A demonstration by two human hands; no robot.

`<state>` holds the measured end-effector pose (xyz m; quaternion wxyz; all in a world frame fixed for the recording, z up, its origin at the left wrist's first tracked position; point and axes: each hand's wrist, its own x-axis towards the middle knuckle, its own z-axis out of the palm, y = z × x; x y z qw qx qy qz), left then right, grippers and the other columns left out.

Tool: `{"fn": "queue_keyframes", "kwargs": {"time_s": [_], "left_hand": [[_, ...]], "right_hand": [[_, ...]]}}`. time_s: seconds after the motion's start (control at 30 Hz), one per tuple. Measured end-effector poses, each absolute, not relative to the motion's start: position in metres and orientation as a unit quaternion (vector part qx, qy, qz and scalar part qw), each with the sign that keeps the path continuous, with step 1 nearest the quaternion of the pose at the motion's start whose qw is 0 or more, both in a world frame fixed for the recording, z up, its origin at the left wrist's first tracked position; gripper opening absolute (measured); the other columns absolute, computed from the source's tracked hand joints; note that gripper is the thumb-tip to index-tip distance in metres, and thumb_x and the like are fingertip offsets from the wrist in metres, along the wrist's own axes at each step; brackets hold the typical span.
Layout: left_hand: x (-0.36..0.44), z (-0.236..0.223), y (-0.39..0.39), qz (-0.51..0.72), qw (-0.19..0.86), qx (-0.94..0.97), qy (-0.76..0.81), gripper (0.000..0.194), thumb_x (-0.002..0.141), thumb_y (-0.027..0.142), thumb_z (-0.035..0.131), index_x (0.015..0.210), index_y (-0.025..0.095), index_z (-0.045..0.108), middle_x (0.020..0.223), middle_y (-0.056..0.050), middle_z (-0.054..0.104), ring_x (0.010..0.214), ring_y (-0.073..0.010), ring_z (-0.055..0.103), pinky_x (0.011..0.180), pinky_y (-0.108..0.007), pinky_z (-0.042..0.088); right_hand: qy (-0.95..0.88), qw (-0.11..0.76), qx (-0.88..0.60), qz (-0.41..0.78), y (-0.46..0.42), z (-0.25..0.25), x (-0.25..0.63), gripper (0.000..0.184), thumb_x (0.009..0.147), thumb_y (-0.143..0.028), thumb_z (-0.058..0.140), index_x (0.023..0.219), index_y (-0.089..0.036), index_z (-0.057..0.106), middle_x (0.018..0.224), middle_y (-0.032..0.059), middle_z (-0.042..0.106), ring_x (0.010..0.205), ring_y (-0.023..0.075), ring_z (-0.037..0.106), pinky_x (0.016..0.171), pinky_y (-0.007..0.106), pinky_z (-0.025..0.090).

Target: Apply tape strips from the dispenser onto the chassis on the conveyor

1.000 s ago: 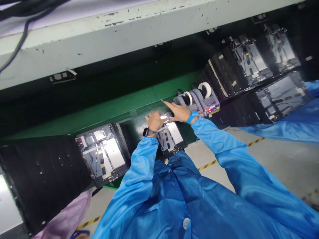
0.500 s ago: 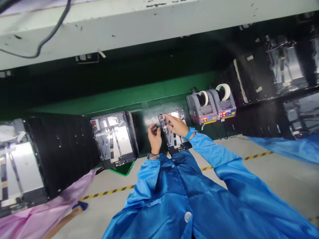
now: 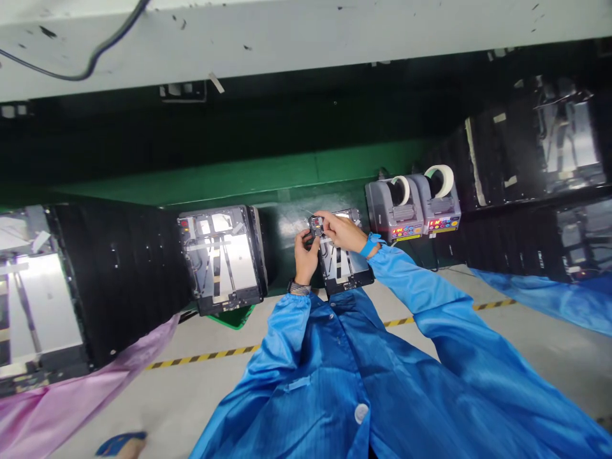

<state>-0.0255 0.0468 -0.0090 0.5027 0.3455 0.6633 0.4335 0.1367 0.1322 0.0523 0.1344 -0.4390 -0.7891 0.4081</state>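
Observation:
An opened, tablet-like electronic device (image 3: 351, 261) with silver plates and black strips lies on the green bench in front of me. At its upper left corner is a small dark part (image 3: 316, 224) with a red spot. My left hand (image 3: 306, 258) wraps its thumb and fingers around that corner from the left side. From the right, my right hand (image 3: 345, 233) reaches over the device, fingers bent and closed at the same small part. What lies between the right fingertips is too small to make out. A blue band circles my right wrist.
Two grey tape dispensers (image 3: 396, 213) with white rolls stand to the right. Left of me sits a stack of similar devices (image 3: 222, 261), with more black stacks (image 3: 124, 280) beyond. A pink sleeve (image 3: 109, 389) is at the lower left, a blue sleeve (image 3: 545, 296) at the right.
My left hand has moved right and up to the device's corner, and its fingers have closed in. My right hand stays at that corner. The view has shifted slightly.

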Motion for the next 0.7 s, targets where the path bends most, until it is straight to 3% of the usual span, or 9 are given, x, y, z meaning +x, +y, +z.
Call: {"fn": "queue_keyframes", "kwargs": {"time_s": [0.13,0.27,0.5,0.6,0.7], "left_hand": [[-0.027,-0.007,0.049,0.434,0.507,0.342,0.662,0.038,0.088,0.039,0.072,0.121,0.023,0.060,0.123,-0.009,0.066,0.113,-0.0216,0.064,0.100,-0.040,0.052],[-0.026,-0.005,0.052,0.428,0.510,0.342,0.663,0.037,0.087,0.038,0.073,0.119,0.023,0.060,0.122,-0.009,0.067,0.110,-0.0209,0.065,0.098,-0.039,0.052],[-0.019,-0.004,0.058,0.423,0.477,0.339,0.692,0.031,0.086,0.035,0.072,0.112,0.023,0.060,0.114,-0.007,0.066,0.103,-0.0196,0.062,0.089,-0.034,0.051],[-0.019,-0.007,0.060,0.421,0.476,0.339,0.694,0.031,0.085,0.035,0.072,0.111,0.023,0.059,0.115,-0.007,0.065,0.102,-0.0195,0.062,0.088,-0.034,0.050],[-0.022,-0.009,0.062,0.421,0.483,0.333,0.692,0.031,0.083,0.034,0.074,0.109,0.023,0.059,0.115,-0.006,0.065,0.102,-0.0190,0.062,0.089,-0.033,0.050]], "right_hand": [[-0.805,0.130,-0.427,0.391,0.142,0.052,0.126,0.062,0.088,-0.003,0.049,0.148,-0.020,0.046,0.104,0.0051,0.067,0.087,0.0187,0.061,0.080,0.028,0.045],[-0.815,0.153,-0.407,0.383,0.146,0.047,0.123,0.064,0.085,0.000,0.047,0.146,-0.019,0.051,0.115,0.0084,0.066,0.101,0.0209,0.061,0.089,0.031,0.046],[-0.798,0.117,-0.436,0.398,0.143,0.045,0.131,0.062,0.086,-0.002,0.050,0.146,-0.019,0.050,0.100,0.0044,0.067,0.087,0.0199,0.059,0.080,0.030,0.044],[-0.770,0.167,-0.458,0.412,0.133,0.052,0.133,0.060,0.086,-0.005,0.054,0.144,-0.020,0.052,0.104,0.0060,0.066,0.092,0.0210,0.058,0.085,0.032,0.046],[-0.659,0.284,-0.500,0.485,0.111,0.060,0.132,0.054,0.088,-0.016,0.061,0.141,-0.022,0.054,0.105,0.0057,0.065,0.086,0.0194,0.056,0.082,0.033,0.047]]}}
